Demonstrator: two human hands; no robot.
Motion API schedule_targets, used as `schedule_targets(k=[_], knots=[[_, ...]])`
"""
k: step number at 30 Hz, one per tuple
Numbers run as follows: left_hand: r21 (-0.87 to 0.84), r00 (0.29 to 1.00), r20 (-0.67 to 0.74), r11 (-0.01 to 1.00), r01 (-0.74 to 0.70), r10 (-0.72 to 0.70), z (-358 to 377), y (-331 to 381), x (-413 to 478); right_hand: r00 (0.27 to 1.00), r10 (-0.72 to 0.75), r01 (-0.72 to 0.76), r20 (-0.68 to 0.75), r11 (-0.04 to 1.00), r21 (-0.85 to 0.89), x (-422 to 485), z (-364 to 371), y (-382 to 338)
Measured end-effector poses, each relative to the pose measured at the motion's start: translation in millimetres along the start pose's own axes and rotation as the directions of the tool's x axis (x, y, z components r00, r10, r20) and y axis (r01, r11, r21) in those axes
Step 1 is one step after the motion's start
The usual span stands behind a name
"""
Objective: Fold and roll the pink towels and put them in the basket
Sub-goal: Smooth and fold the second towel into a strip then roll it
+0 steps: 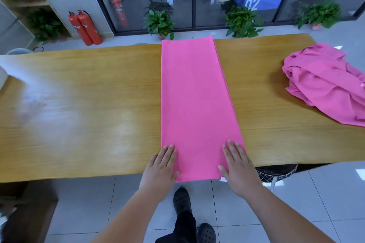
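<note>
A pink towel (194,100) lies folded into a long narrow strip across the wooden table (88,108), running from the far edge to the near edge. My left hand (161,169) lies flat with straight fingers on its near left corner. My right hand (238,169) lies flat on its near right corner. A heap of crumpled pink towels (325,83) sits at the table's right end. Part of a dark netted basket (276,172) shows below the table's near edge, to the right of my right hand.
A white object (3,77) sits at the table's left edge. Beyond the table stand potted plants (160,21), red fire extinguishers (85,27) and glass doors. My feet in dark shoes (182,201) stand on the tiled floor.
</note>
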State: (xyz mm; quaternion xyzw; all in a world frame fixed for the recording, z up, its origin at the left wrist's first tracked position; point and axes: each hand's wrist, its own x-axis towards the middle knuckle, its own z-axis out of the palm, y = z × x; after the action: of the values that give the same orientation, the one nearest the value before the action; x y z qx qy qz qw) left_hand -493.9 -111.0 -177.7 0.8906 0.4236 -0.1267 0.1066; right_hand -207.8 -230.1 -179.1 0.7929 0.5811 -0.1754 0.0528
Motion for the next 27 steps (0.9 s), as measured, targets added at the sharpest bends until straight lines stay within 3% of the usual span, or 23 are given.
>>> schedule_targets(k=[10, 27], knots=[[-0.032, 0.974, 0.228, 0.999, 0.018, -0.01, -56, 16, -1, 0.983, -0.025, 0.013, 0.184, 0.998, 0.067, -4, -43, 1], [0.03, 0.992, 0.116, 0.998, 0.052, -0.055, -143, -22, 39, 0.976, -0.06, 0.052, 0.208, 0.998, 0.041, 54, -120, -23]])
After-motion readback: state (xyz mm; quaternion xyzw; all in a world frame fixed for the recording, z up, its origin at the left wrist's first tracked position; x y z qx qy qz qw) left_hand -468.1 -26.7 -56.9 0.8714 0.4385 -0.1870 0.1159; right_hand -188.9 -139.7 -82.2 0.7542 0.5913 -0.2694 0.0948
